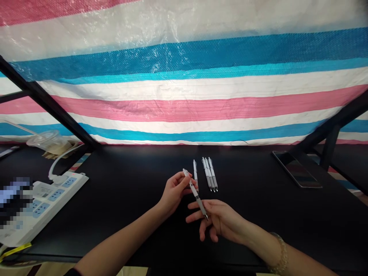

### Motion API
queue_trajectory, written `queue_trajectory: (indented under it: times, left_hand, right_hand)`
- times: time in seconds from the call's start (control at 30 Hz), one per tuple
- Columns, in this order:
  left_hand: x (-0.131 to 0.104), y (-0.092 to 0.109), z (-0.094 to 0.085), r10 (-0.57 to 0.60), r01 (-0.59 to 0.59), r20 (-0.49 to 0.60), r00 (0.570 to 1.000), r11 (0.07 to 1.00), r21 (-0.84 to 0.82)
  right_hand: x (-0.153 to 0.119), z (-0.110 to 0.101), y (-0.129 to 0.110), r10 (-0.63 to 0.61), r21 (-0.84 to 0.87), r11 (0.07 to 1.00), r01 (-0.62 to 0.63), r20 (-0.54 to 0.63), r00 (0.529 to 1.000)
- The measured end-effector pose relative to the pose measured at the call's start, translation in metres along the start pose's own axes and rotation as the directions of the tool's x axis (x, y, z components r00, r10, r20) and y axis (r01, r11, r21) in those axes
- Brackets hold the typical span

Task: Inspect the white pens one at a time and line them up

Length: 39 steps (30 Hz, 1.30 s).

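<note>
The left hand pinched the upper end of a white pen, held slanted above the black worktop; the right hand lay open beneath, fingers spread, touching only the tip. Held so lightly, the pen could slip and roll — perhaps into the lone pen just behind it or the three pens lying side by side. A phone lay well apart to the right, a power strip at the left edge — neither in the way.

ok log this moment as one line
left hand: holds pen top | right hand: at pen tip | table: four pens, phone
</note>
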<state>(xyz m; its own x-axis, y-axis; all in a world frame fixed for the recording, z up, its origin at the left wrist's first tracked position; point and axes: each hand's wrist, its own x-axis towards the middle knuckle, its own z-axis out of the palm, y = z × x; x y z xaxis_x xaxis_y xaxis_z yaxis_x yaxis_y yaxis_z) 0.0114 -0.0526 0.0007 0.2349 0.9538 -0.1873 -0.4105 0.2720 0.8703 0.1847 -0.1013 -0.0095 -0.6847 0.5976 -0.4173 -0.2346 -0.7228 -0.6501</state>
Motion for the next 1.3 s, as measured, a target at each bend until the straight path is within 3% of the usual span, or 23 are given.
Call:
queue_trajectory:
  times: [0.2, 0.37, 0.5, 0.67, 0.83, 0.97, 1.07, 1.3]
  left_hand:
    - [0.0009, 0.0026, 0.0008, 0.039, -0.038, -0.015, 0.999, 0.999, 0.031]
    - [0.0009, 0.0030, 0.0010, 0.036, -0.035, -0.021, 0.999, 0.999, 0.024]
    - [0.0005, 0.0019, 0.0011, 0.046, -0.045, -0.031, 0.998, 0.999, 0.031]
    - [0.0016, -0.0004, 0.0004, 0.027, -0.027, -0.044, 0.999, 0.999, 0.018]
    - [0.0016, -0.0004, 0.0012, 0.025, -0.024, -0.036, 0.999, 0.999, 0.028]
    - [0.0013, 0.0003, 0.0013, 0.034, -0.032, -0.059, 0.998, 0.999, 0.024]
    - [0.0011, 0.0006, 0.0011, 0.045, -0.043, -0.061, 0.997, 0.999, 0.028]
    - [0.0002, -0.0002, 0.0025, 0.053, -0.051, -0.069, 0.996, 0.998, 0.031]
  right_hand:
    - [0.0010, 0.0003, 0.0023, -0.015, -0.046, 0.999, 0.011, -0.088, 0.996]
    - [0.0005, 0.0010, 0.0017, 0.029, -0.018, 0.999, -0.030, -0.062, 0.998]
    - [-0.0001, 0.0011, 0.0016, -0.027, -0.085, 0.996, 0.016, -0.128, 0.991]
    - [0.0003, 0.0009, 0.0036, -0.014, -0.032, 0.999, 0.011, -0.088, 0.996]
    - [0.0015, 0.0000, 0.0046, -0.048, -0.085, 0.996, 0.035, -0.156, 0.987]
    - [0.0015, 0.0004, 0.0037, -0.038, -0.047, 0.998, 0.032, -0.138, 0.990]
    - [0.0002, 0.0022, 0.0016, -0.087, -0.104, 0.992, 0.069, -0.187, 0.978]
    - [0.0000, 0.0034, 0.0002, -0.132, -0.198, 0.976, 0.095, -0.183, 0.974]
